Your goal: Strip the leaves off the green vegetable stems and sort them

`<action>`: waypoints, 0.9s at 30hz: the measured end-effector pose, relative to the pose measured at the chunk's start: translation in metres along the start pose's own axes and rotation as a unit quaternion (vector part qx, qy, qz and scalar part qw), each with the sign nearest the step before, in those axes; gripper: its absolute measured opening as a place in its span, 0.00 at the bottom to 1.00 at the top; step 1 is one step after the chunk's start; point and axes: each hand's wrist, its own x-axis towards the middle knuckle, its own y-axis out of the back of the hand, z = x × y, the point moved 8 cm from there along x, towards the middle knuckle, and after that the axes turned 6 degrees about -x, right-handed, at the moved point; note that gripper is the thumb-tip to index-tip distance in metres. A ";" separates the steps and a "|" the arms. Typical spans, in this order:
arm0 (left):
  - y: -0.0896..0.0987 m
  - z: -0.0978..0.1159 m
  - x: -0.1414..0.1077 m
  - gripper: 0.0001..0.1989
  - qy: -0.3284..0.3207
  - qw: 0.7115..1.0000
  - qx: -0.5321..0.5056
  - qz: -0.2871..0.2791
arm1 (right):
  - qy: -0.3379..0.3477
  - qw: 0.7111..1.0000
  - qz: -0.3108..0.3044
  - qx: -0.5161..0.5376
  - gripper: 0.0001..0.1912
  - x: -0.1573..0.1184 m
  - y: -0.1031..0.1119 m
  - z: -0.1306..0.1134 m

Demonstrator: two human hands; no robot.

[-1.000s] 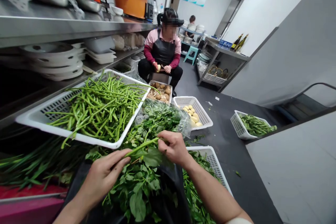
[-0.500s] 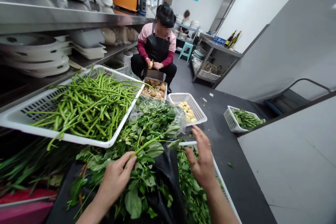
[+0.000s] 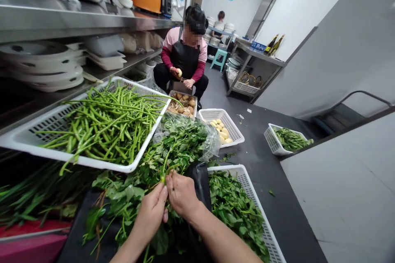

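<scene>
My left hand (image 3: 153, 205) is closed, thumb and fingers pinching a green leafy stem (image 3: 164, 168). Right beside it, my right hand (image 3: 182, 193) is closed too, its fingertips on the same stem close to the left hand's grip. Below and around both hands spreads a heap of leafy greens (image 3: 123, 197), partly over black cloth, running back to a clear plastic bag (image 3: 211, 141). To the right stands a white basket (image 3: 247, 176) of picked leaves (image 3: 234, 213). A white basket (image 3: 129, 168) of long green stems (image 3: 114, 123) sits at the left.
A co-worker (image 3: 187, 53) squats ahead, holding a peeled potato (image 3: 179, 72) over a box of unpeeled potatoes (image 3: 185, 104). Peeled potatoes lie in a white basket (image 3: 239, 135). Another basket (image 3: 273, 144) of green pods stands right. A steel shelf (image 3: 92, 22) lines the left side.
My right hand has moved left from above the leaf basket and closed on the stem beside my left hand. My left hand has shifted slightly right, still pinching.
</scene>
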 end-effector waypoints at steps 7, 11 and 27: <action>0.048 0.048 0.029 0.20 -0.094 0.988 0.116 0.042 | 0.012 0.992 -0.122 0.004 0.14 0.012 -0.002 0.012; 0.036 0.070 0.043 0.18 -0.070 0.997 0.022 -0.023 | 0.043 0.987 -0.151 0.012 0.16 0.019 0.007 0.004; 0.049 0.075 0.068 0.15 -0.008 0.943 -0.323 0.080 | -0.063 0.968 0.037 0.240 0.14 0.019 0.037 0.003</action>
